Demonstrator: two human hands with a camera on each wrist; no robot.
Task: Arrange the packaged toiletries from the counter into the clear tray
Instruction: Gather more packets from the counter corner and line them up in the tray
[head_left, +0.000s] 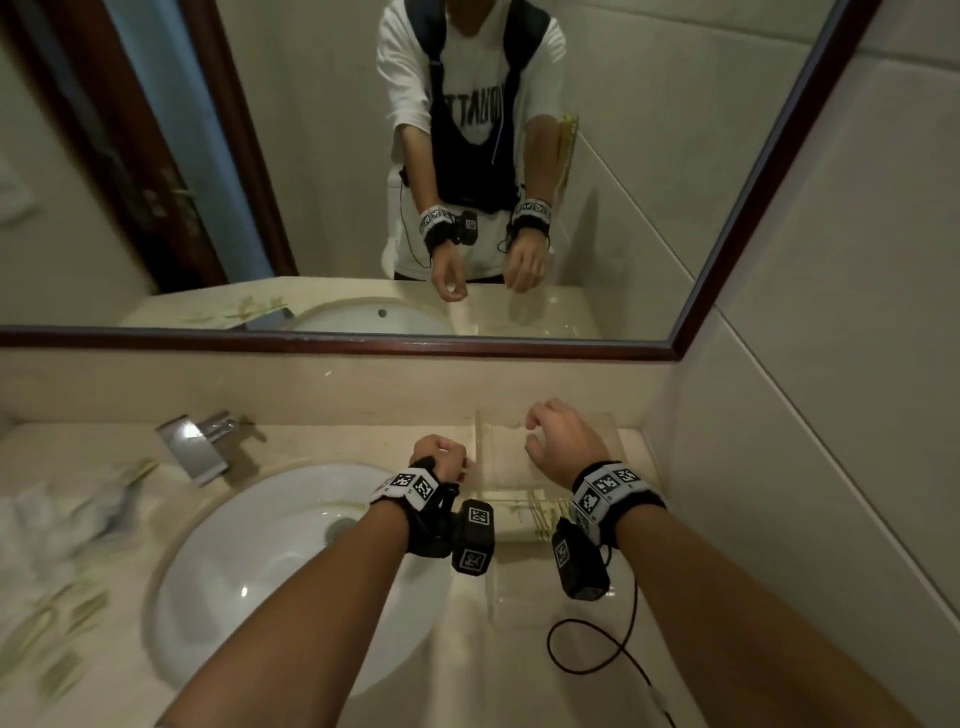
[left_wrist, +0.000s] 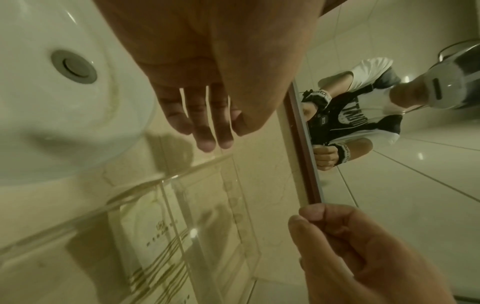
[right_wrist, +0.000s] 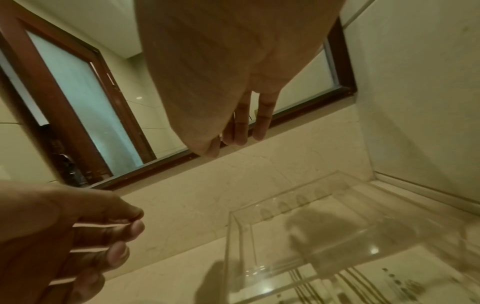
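Observation:
A clear tray (head_left: 519, 457) stands on the counter to the right of the sink, against the back ledge. One flat cream packet with gold stripes (head_left: 530, 512) lies in its near part; the packet (left_wrist: 155, 236) also shows through the tray wall (left_wrist: 182, 174) in the left wrist view. My left hand (head_left: 449, 457) hovers by the tray's left wall, fingers loosely curled, holding nothing. My right hand (head_left: 545, 436) hangs over the far part of the tray (right_wrist: 285, 236), fingers relaxed and empty. More packaged toiletries (head_left: 62, 582) lie blurred on the counter left of the sink.
A white sink basin (head_left: 270, 545) sits between the packets and the tray, with a chrome faucet (head_left: 195, 447) behind it. The mirror (head_left: 363, 156) and back ledge lie ahead. A tiled wall (head_left: 831, 389) bounds the tray's right side. A black cable (head_left: 597, 649) hangs from my right wrist.

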